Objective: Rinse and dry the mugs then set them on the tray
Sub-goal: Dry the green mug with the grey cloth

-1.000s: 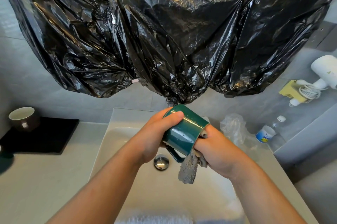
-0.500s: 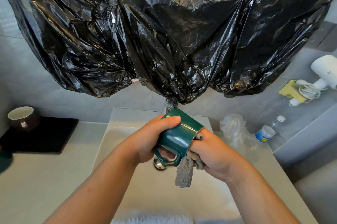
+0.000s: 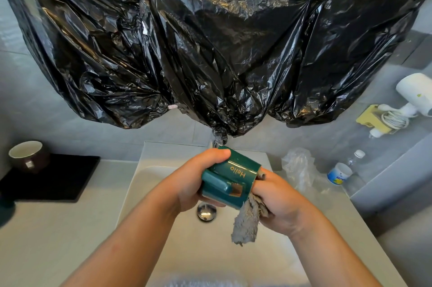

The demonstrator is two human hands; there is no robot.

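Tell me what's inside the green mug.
The gray cloth goes into the mouth of the green mug, held by the right hand; its tail hangs out below. How far it reaches is hidden by the mug's wall.

I see left hand (image 3: 196,184) gripping green mug (image 3: 233,177) above sink (image 3: 149,181), thumb over top, fingers beneath. Mug on its side, handle facing me, "Hello" lettering up, mouth to right. Right hand (image 3: 282,202) holds grey cloth (image 3: 246,223), fingers at mug mouth, cloth tail hanging over drain (image 3: 207,211). Brown mug (image 3: 28,155) upright on far left corner of black tray (image 3: 60,179), at worktop (image 3: 58,228) far left edge. Bottle (image 3: 350,174) at far right. Black plastic (image 3: 210,53) covers wall above.
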